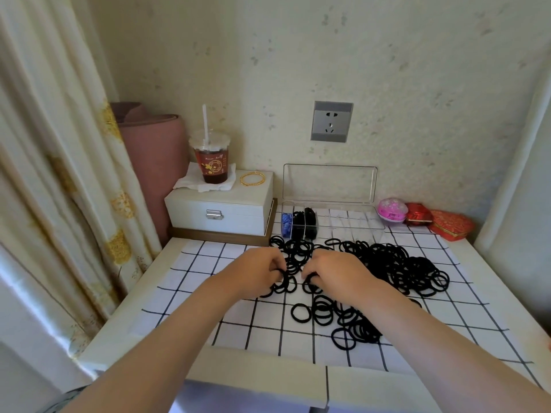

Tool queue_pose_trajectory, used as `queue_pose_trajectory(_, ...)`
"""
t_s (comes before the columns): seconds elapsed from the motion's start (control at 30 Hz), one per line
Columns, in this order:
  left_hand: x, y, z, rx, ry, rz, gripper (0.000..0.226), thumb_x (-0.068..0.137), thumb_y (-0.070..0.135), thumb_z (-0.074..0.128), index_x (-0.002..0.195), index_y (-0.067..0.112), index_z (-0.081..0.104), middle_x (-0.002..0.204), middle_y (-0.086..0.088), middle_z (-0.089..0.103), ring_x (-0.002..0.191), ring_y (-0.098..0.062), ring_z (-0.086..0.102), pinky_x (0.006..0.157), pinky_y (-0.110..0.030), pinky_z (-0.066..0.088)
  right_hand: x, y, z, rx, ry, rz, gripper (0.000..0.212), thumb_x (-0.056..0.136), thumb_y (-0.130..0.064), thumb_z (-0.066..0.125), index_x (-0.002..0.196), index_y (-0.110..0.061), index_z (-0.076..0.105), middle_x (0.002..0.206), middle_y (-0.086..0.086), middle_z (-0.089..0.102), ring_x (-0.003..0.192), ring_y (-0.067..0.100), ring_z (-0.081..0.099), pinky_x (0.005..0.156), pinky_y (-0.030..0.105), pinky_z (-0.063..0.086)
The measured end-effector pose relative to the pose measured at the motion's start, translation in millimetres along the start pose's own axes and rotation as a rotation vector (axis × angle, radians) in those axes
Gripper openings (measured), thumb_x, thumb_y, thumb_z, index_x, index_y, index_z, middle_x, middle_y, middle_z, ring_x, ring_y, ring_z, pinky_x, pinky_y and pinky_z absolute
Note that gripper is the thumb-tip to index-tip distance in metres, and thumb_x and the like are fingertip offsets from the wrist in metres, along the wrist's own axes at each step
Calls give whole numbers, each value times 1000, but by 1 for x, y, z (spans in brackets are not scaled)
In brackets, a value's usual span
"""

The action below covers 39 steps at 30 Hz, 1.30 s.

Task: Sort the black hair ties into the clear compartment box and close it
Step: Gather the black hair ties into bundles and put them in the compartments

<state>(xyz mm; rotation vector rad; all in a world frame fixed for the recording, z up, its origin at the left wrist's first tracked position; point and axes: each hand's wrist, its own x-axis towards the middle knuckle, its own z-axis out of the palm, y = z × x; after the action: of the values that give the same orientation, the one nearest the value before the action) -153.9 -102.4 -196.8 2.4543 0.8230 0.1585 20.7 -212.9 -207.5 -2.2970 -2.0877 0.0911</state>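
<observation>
Dozens of black ties (387, 263) lie loose on the checked cloth (205, 257) that covers the counter (125, 323), spread from just in front of the box (351, 223) down towards the near edge. Both hands work in the left part of the heap; the left hand (256, 274) has its fingers curled round a few ties; the right hand (335, 274), near it but apart, pinches others under bent fingers. The clear box stands at the back by the wall, its lid (329, 183) raised upright; its left compartments hold a blue bundle (286, 223) and some black ties already stored. Left of the box a white case (217, 210) carries a cup (212, 162) with a straw on a napkin, and gold bangles (252, 178) beside it; right of the box sit a pink ball (392, 210) and two red boxes (438, 223); a socket (332, 122) is on the wall above.
</observation>
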Motion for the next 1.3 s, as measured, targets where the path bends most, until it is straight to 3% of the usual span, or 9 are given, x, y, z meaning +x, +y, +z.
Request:
queue_pose_trajectory(0.17,-4,-8,-10,44,-71,-8,24,94,15,61,114,24,72,112,9,68,97,-4,60,87,-15,43,1,3,-5,99,-7,40,20,92,-24,58,106,-24,72,107,-6,66,92,14,63,82,33,54)
queue_pose_trajectory(0.3,-7,-7,-8,199,-118,-36,29,94,14,61,119,24,71,121,4,68,109,-14,62,90,-20,46,1,5,-23,474,33,148,17,90,-17,65,101,-27,75,88,-13,68,68,-3,60,66,15,48)
queue_pose_trajectory(0.4,3,-1,-6,346,-189,-89,32,95,15,58,125,21,68,129,-1,63,114,-20,60,95,-27,48,-8,3,-35,668,-102,190,26,93,-12,61,110,-27,72,83,-6,68,63,7,65,56,19,51)
queue_pose_trajectory(0.5,11,3,0,413,-221,-162,36,94,17,62,129,23,64,138,-4,54,117,-24,58,90,-26,46,-20,2,-40,650,-301,173,31,92,-9,56,108,-29,73,75,1,72,57,12,65,52,23,52)
queue_pose_trajectory(0.6,2,1,3,287,-127,-102,27,95,15,57,120,20,64,120,-2,60,105,-20,60,82,-24,46,-27,4,-36,640,-392,171,22,91,-16,60,97,-31,75,74,7,74,50,13,57,44,25,42)
queue_pose_trajectory(0.73,-7,11,6,28,-139,44,17,94,18,59,108,26,64,95,12,56,90,-9,55,74,-18,41,-26,10,-32,573,-360,182,14,90,-22,66,88,-34,73,77,12,74,52,15,58,55,32,48)
queue_pose_trajectory(0.87,-9,28,20,104,-243,114,30,93,17,60,119,27,69,103,7,66,91,-9,59,81,-20,47,-25,5,-32,461,-310,184,27,93,-14,58,111,-30,69,74,0,67,49,14,55,50,26,47)
queue_pose_trajectory(1.07,-5,30,23,236,-204,97,25,89,15,62,109,24,74,105,2,69,93,-16,64,86,-32,55,-25,-7,-26,168,-215,86,31,87,-21,64,112,-36,73,108,-14,67,96,8,58,86,32,54)
queue_pose_trajectory(1.3,-4,17,13,50,-133,9,17,90,19,61,106,24,64,95,12,60,85,-5,57,70,-17,45,-18,-2,-26,253,-100,132,12,88,-17,64,90,-20,75,91,-3,71,72,13,64,62,18,54)
